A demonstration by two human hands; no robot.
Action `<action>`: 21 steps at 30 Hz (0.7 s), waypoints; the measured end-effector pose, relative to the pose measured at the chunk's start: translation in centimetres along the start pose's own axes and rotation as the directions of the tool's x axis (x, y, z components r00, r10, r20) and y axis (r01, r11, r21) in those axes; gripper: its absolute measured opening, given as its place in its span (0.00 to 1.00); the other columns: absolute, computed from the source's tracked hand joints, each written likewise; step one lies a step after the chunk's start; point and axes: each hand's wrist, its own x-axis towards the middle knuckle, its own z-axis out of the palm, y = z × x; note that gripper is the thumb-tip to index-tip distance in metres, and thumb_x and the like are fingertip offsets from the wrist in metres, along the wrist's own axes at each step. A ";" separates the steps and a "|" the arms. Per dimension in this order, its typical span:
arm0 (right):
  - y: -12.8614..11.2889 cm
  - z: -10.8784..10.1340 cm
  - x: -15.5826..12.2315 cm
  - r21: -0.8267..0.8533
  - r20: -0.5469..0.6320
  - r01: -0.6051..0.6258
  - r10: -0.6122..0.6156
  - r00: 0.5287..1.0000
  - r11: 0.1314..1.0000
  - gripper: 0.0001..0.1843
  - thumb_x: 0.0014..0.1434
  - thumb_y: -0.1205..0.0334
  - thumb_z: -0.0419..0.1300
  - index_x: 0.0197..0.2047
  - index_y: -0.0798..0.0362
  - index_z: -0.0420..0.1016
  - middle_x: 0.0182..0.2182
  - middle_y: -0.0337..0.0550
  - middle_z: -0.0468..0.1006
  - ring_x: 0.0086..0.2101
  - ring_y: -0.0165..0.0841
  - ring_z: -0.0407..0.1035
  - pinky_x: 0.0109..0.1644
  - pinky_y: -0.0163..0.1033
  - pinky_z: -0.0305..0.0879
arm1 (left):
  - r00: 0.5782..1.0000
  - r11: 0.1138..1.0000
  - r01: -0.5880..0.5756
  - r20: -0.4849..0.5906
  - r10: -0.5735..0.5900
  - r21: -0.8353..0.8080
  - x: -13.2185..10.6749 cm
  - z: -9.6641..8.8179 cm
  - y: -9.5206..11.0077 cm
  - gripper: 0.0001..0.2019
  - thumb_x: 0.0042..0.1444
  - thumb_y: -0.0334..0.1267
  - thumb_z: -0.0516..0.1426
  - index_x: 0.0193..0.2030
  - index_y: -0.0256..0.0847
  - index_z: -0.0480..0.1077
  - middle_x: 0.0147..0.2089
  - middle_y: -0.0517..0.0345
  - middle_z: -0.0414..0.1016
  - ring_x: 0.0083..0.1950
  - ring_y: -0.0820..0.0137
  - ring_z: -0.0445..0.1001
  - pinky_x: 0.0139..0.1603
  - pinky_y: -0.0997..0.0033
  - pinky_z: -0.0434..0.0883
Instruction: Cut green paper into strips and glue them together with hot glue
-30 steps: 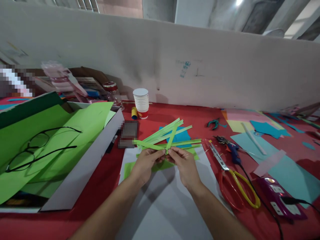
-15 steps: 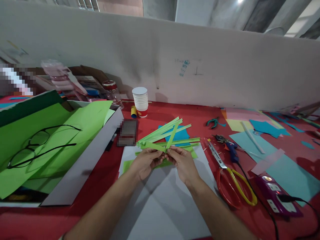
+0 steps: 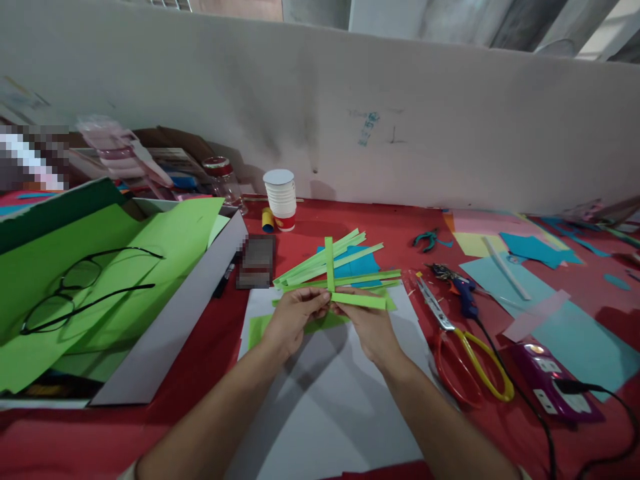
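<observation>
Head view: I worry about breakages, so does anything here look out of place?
Yes: black eyeglasses lie unfolded on the loose green paper at left, where they could be crushed. The left hand and right hand just pinch crossed green strips.

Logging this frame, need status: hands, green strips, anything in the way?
Left hand and right hand both pinching green strips where they cross. Loose strips just behind on table, scissors off to the right, apart.

Left hand and right hand bare, forearms bare too
</observation>
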 end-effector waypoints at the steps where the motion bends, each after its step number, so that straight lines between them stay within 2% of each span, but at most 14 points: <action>1: 0.0 0.1 0.0 0.000 0.018 0.021 -0.021 1.000 1.000 0.10 0.40 0.61 0.70 0.29 0.53 0.80 0.25 0.39 0.79 0.27 0.31 0.70 0.35 0.38 0.68 | 1.000 1.000 -0.004 -0.009 0.004 -0.012 0.0 0.0 0.0 0.14 0.34 0.41 0.70 0.26 0.34 0.75 0.23 0.58 0.74 0.24 0.77 0.68 0.28 0.77 0.65; 4: -0.1 0.4 -0.1 0.008 0.056 0.061 -0.061 0.997 0.998 0.09 0.41 0.61 0.69 0.30 0.52 0.79 0.28 0.39 0.79 0.29 0.31 0.69 0.36 0.38 0.68 | 0.999 0.998 -0.018 -0.034 0.016 -0.058 -0.1 0.3 0.0 0.14 0.33 0.40 0.70 0.26 0.34 0.75 0.24 0.59 0.74 0.25 0.78 0.67 0.29 0.78 0.65; 10: 0.0 0.3 0.1 0.056 -0.034 -0.072 0.074 0.997 0.996 0.11 0.40 0.57 0.70 0.24 0.56 0.78 0.21 0.40 0.77 0.25 0.29 0.68 0.34 0.37 0.67 | 0.998 0.987 0.032 -0.048 -0.040 -0.158 -0.3 0.6 -0.1 0.14 0.32 0.36 0.70 0.26 0.35 0.74 0.26 0.61 0.74 0.27 0.77 0.70 0.32 0.77 0.67; 15: -0.2 0.1 0.1 0.015 -0.028 -0.070 0.070 0.997 0.997 0.10 0.39 0.59 0.70 0.24 0.55 0.78 0.21 0.38 0.77 0.24 0.28 0.68 0.33 0.36 0.66 | 1.000 0.995 0.020 0.008 -0.020 -0.101 -0.3 0.4 0.0 0.13 0.38 0.39 0.69 0.27 0.35 0.73 0.25 0.61 0.73 0.27 0.77 0.71 0.33 0.76 0.68; 21: 0.0 0.3 0.0 0.107 -0.034 -0.101 0.106 0.994 0.989 0.12 0.38 0.58 0.71 0.23 0.56 0.75 0.21 0.38 0.77 0.24 0.28 0.69 0.34 0.36 0.67 | 1.000 0.989 0.001 -0.018 -0.004 -0.149 -0.2 0.3 0.1 0.13 0.36 0.37 0.70 0.25 0.35 0.72 0.24 0.63 0.72 0.27 0.78 0.70 0.33 0.78 0.68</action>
